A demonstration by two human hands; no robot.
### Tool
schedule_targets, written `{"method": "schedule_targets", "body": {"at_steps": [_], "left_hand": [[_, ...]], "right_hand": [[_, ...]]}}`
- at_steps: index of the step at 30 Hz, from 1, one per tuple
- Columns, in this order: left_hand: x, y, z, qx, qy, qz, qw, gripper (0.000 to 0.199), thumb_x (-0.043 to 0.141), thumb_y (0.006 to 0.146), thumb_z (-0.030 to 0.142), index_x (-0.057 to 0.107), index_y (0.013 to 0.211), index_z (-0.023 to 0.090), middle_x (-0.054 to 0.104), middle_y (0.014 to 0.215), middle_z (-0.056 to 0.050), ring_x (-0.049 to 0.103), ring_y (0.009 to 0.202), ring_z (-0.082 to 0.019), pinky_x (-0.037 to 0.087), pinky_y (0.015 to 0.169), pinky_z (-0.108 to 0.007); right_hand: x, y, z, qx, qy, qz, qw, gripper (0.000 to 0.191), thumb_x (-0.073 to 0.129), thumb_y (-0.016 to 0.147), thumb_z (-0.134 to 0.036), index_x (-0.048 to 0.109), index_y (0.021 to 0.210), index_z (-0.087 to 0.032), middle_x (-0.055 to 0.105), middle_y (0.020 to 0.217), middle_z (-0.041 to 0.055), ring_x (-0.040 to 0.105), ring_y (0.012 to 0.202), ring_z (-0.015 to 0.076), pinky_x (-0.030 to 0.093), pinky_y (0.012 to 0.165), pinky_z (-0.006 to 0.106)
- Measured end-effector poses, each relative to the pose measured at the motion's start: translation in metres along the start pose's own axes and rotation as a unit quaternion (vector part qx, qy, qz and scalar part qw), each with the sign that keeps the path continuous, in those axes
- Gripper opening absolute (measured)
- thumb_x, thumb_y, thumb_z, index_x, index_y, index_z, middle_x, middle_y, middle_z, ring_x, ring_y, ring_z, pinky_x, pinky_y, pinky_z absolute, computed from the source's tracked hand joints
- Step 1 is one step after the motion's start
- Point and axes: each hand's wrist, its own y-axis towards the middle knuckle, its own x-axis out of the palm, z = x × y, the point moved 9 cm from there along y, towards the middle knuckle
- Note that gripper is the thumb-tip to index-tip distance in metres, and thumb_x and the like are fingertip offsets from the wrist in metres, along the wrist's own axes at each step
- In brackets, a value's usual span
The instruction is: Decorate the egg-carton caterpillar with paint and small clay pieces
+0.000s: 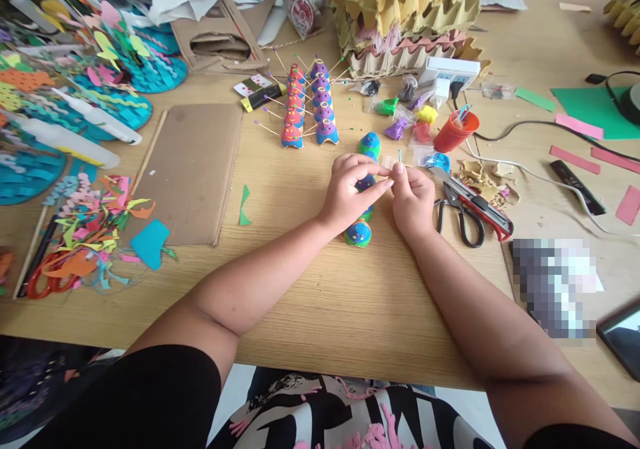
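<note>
Head view. I see the left hand [345, 185] and right hand [413, 202] together at the fingertips; the right pinches a slender blue piece [399, 156], while I cannot tell what the left grips. Domed blue-and-green figures [358, 233], smooth-coated, line up beneath and beside the left hand, partly hidden by it. Beyond it stand two rows of scalloped cup-shaped figures, red [292, 135] and purple [327, 131], bristling with thin pins. Right of the right hand, the metal-bladed cutter [483, 203] overlaps black-handled scissors [471, 227], crowding that side. Left of the left hand, bare wood grain extends to straight-edged cardboard [187, 175], interrupted by a green scrap [245, 206]. Between the forearms, the table [350, 302] lies open to its near edge.
</note>
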Motion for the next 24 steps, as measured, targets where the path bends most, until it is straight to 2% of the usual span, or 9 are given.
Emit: {"method": "schedule_targets", "body": {"at_steps": [6,10,13,17,21,24], "left_hand": [[-0.004,0.001,-0.009,-0.039,-0.04,0.024,0.998,0.015,0.074,0.095,0.041,0.08,0.092,0.027,0.074,0.099,-0.004,0.067,0.105,-0.021,0.049,0.104,-0.039],[-0.006,0.002,-0.015,-0.079,-0.065,0.028,0.994,0.019,0.074,0.094,0.045,0.081,0.091,0.028,0.076,0.098,-0.004,0.068,0.105,-0.021,0.05,0.105,-0.039],[-0.006,0.001,-0.014,-0.088,-0.082,0.023,0.993,0.021,0.072,0.095,0.047,0.082,0.1,0.028,0.077,0.104,-0.005,0.068,0.111,-0.022,0.05,0.108,-0.039],[-0.007,-0.002,-0.02,-0.118,-0.137,0.041,0.983,0.03,0.064,0.1,0.051,0.079,0.112,0.028,0.078,0.117,-0.006,0.068,0.117,-0.022,0.051,0.111,-0.039],[-0.008,-0.007,-0.038,-0.169,-0.186,0.083,0.964,0.028,0.064,0.1,0.05,0.076,0.108,0.026,0.078,0.115,-0.006,0.071,0.114,-0.022,0.053,0.108,-0.038],[-0.005,-0.007,-0.046,-0.192,-0.208,0.092,0.955,0.026,0.065,0.098,0.048,0.074,0.104,0.024,0.078,0.11,-0.006,0.072,0.11,-0.021,0.055,0.104,-0.036]], "right_hand": [[0.002,0.001,0.009,0.005,0.023,-0.004,1.0,0.066,0.048,0.094,-0.08,0.056,0.066,-0.021,0.043,0.061,-0.0038,0.04,0.059,0.0104,0.039,0.061,0.028],[0.009,0.001,0.011,-0.014,0.024,-0.047,0.998,0.055,0.06,0.091,-0.076,0.063,0.079,-0.023,0.056,0.073,-0.0022,0.051,0.071,0.0132,0.046,0.072,0.03],[0.008,0.001,0.012,-0.018,0.027,-0.044,0.998,0.05,0.062,0.092,-0.073,0.064,0.085,-0.023,0.058,0.078,-0.0017,0.052,0.075,0.0137,0.046,0.074,0.03],[0.006,0.001,0.014,-0.002,0.036,-0.031,0.999,0.05,0.061,0.093,-0.072,0.06,0.082,-0.023,0.054,0.075,-0.0027,0.047,0.07,0.0127,0.046,0.073,0.029],[0.001,0.002,0.016,0.009,0.035,-0.008,0.999,0.057,0.052,0.097,-0.073,0.054,0.07,-0.023,0.05,0.068,-0.0027,0.047,0.067,0.0124,0.047,0.072,0.029],[0.002,0.003,0.017,0.018,0.032,-0.01,0.999,0.059,0.054,0.096,-0.073,0.06,0.068,-0.022,0.051,0.066,-0.0024,0.049,0.065,0.0118,0.048,0.071,0.029]]}}
